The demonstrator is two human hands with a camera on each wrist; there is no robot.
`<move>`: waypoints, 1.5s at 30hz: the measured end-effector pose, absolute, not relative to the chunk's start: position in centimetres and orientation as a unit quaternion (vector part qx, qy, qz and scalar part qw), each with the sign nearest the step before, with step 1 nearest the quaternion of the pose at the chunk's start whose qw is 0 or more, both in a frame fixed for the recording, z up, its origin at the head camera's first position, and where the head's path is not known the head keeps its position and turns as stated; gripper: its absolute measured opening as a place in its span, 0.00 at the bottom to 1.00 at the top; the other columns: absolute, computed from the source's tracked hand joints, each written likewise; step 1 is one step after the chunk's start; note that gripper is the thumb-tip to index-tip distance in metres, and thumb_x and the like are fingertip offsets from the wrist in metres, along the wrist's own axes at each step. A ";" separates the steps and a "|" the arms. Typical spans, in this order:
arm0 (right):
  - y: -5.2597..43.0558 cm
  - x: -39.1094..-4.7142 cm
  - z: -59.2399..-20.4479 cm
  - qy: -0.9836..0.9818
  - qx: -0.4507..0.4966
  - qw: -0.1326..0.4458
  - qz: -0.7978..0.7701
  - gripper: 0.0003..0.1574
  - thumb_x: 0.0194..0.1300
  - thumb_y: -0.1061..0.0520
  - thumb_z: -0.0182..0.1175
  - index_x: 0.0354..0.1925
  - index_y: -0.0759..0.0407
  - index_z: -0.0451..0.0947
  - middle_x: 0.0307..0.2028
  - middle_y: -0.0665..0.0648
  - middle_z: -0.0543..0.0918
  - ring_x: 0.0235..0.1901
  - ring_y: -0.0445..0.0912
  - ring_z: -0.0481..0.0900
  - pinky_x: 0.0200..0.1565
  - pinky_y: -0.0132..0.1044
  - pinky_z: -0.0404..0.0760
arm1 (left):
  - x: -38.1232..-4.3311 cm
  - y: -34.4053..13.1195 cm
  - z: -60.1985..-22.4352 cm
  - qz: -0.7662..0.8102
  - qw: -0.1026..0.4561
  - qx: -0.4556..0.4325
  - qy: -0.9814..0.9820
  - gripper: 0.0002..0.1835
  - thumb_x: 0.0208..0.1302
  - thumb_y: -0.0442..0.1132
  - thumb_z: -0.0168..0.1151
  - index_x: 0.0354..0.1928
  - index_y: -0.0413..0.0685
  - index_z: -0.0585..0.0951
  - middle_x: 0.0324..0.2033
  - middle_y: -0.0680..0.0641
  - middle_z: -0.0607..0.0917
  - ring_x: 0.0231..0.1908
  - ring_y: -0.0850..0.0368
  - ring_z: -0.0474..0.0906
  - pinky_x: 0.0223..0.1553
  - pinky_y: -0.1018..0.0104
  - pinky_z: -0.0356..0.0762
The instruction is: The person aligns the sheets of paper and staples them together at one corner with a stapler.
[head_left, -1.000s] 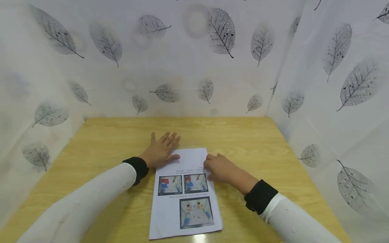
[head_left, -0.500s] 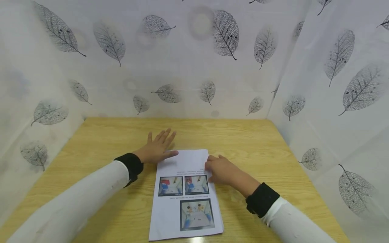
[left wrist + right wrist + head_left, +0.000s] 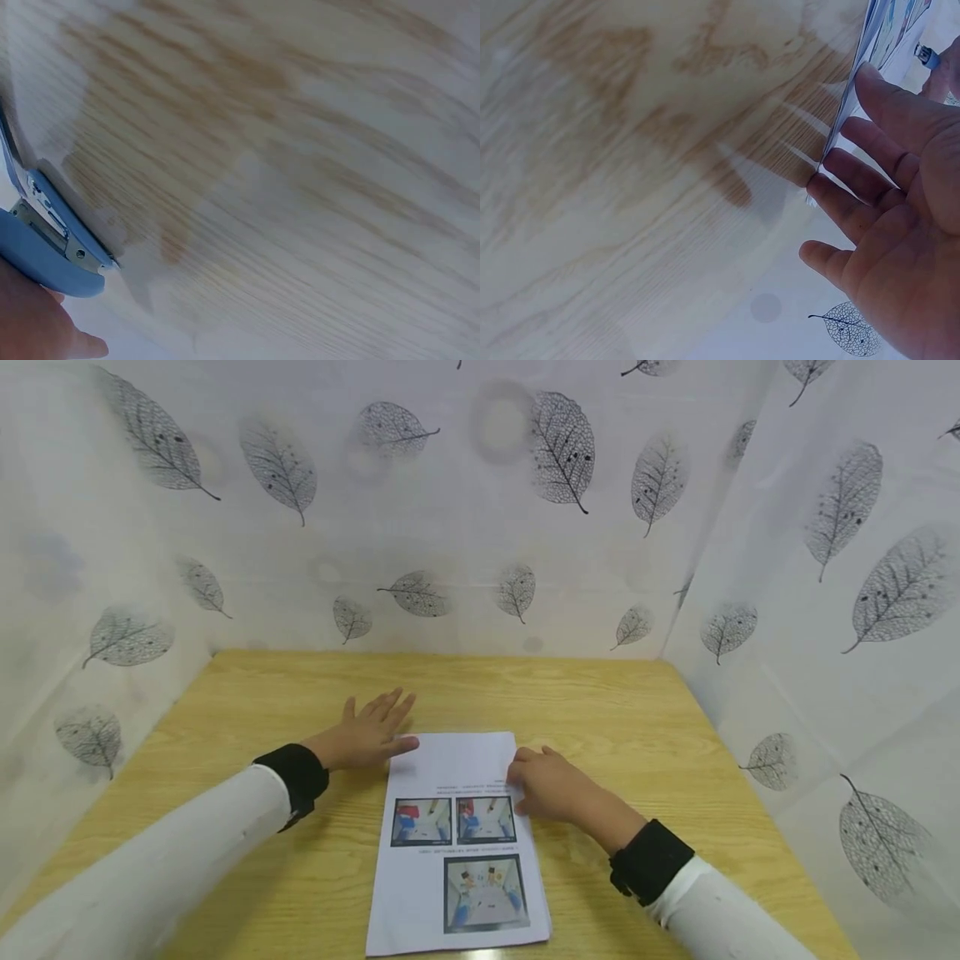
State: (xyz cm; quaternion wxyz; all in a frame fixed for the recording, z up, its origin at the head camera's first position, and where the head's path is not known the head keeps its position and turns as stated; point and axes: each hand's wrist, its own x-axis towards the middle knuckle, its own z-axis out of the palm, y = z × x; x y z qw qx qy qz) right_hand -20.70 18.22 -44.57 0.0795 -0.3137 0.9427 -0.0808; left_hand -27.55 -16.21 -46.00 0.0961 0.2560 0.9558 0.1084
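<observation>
A stack of printed sheets (image 3: 412, 893) lies on the wooden table. My left hand (image 3: 363, 742) is at its top left corner, thumb pointing toward the paper and fingers spread forward in the head view. In the left wrist view a blue stapler (image 3: 49, 259) sits against this hand, its mouth toward the paper. From above the hand hides it; the right wrist view shows part of the stapler (image 3: 928, 57) at the left hand. My right hand (image 3: 555, 787) holds the stack's right edge, with bent fingertips (image 3: 821, 184) and the thumb against the sheets.
The wooden table (image 3: 637, 727) stretches out around the papers. White sheeting (image 3: 450, 527) with a leaf print encloses its back and both sides. Both wrists wear black bands (image 3: 651, 862) over white sleeves.
My left hand has slid left, off most of the page's top, to its upper left corner. The right hand and the stack have stayed nearly in place; the view shifted slightly.
</observation>
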 end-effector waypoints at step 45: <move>19.6 -20.8 -46.6 0.938 -0.312 -0.006 -0.151 0.18 0.68 0.55 0.68 0.54 0.57 0.83 0.56 0.56 0.84 0.57 0.52 0.82 0.60 0.49 0.80 | -19.2 -17.5 -46.6 0.108 -0.033 0.273 0.955 0.49 0.61 0.69 0.65 0.79 0.56 0.62 0.78 0.37 0.57 0.74 0.31 0.58 0.67 0.28 0.62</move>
